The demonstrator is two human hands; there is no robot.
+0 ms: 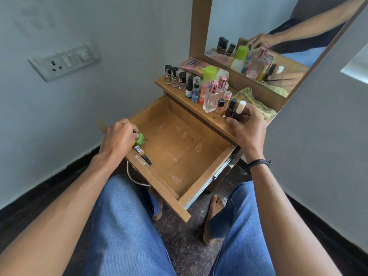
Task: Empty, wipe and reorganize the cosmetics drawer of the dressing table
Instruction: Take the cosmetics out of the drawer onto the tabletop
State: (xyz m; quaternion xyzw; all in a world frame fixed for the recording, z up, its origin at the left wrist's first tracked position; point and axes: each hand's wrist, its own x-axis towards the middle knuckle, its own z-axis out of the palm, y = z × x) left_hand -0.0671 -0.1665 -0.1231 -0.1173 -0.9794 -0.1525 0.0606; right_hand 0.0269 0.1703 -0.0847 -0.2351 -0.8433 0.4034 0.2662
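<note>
Open drawer projects forward from beneath the surface. In its front-left corner sits a jar, with a slim tube just beside it along the front wall. On the surface are small bottles at left, a tall bottle at centre, a capped bottle at the front edge and a cloth at right. A mirror stands behind, and a switch panel is on the left wall.
</note>
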